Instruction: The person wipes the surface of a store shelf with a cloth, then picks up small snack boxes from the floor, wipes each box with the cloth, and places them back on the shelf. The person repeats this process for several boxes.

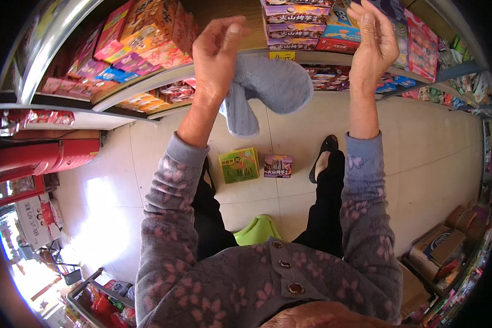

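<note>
A grey-blue plush cloth [270,82] hangs beside the palm of my left hand [217,53], which grips it; the exact hold is partly hidden. My right hand [373,41] is raised at the shelf, fingers curled and apart, with nothing visibly held. Near it are a blue and red snack box [339,39] and a stack of purple snack boxes [297,30]. On the floor between my feet, a green snack box [238,165] lies beside a smaller purple box [278,166].
Orange and pink snack boxes [147,28] fill the shelf on the left. The shelf edge [336,58] bears a yellow price tag [281,55]. A lime-green object [259,230] is beneath me. Cardboard boxes [434,250] stand at right; a metal-framed bin [102,295] is lower left.
</note>
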A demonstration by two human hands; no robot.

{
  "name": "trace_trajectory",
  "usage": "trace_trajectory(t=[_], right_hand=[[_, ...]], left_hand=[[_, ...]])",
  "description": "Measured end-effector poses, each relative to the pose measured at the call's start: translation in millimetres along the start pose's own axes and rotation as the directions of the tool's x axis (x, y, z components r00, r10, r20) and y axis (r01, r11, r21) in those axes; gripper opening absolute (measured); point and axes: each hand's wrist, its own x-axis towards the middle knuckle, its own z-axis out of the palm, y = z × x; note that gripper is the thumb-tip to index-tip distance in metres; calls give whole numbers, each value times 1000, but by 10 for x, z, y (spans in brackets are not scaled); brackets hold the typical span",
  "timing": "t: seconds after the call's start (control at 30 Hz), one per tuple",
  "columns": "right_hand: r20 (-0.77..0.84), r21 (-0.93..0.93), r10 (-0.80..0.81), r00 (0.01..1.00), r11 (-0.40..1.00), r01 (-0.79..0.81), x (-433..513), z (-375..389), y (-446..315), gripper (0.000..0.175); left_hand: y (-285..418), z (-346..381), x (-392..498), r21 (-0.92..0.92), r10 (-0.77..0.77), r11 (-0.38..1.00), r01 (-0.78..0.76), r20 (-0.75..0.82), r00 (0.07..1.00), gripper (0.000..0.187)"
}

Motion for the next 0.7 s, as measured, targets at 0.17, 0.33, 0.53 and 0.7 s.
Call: trace_trajectory(t=[0.17, 0.33, 0.53, 0.7], right_hand=[[116, 22, 236, 965, 970, -240, -231, -36, -96, 19], [474, -212, 385, 792, 923, -322, -702, 74, -187, 16], [574, -338, 486, 659, 874, -349, -803, 233, -4, 17], [594, -535, 429, 681, 842, -64, -609, 367, 229, 16]], left_hand=[[272, -83, -578, -97, -195, 973, 211, 149, 969, 19], [58, 39, -1070, -49, -228, 966, 253, 296, 928, 14], [148, 26, -1158, -43, -192, 974, 221, 355, 915, 15], [-59, -158, -853, 40, -144, 990, 138, 247, 958, 18]])
